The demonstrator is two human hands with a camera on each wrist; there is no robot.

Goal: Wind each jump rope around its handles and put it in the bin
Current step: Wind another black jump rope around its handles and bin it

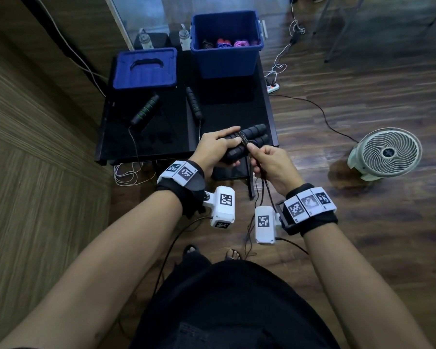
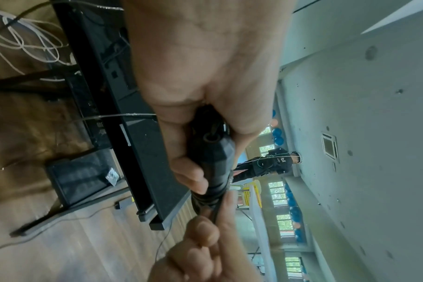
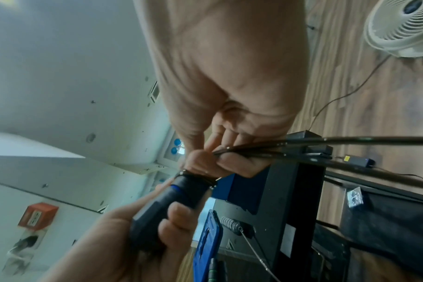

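The pair of black handles [image 1: 244, 143] is gripped in the left hand [image 1: 213, 149], fingers curled around both, held side by side above the near right corner of the black table [image 1: 149, 137]. Their long axis runs from near-left to far-right, the free ends pointing toward the far side. The black rope [image 1: 243, 140] is already crossed over the handles in a few turns, and its slack is pinched in the right hand [image 1: 272, 167], just beside the handles and nearer the body; loose strands hang down from it. The next turn is judged to pass across that axis. Farther on the table two more rope handles [image 1: 146, 109] lie unwound. Beyond them a blue lid [image 1: 145, 69] sits left of the open blue bin [image 1: 227, 61], which holds coloured bundles. A white fan [image 1: 388, 153] stands on the wooden floor.
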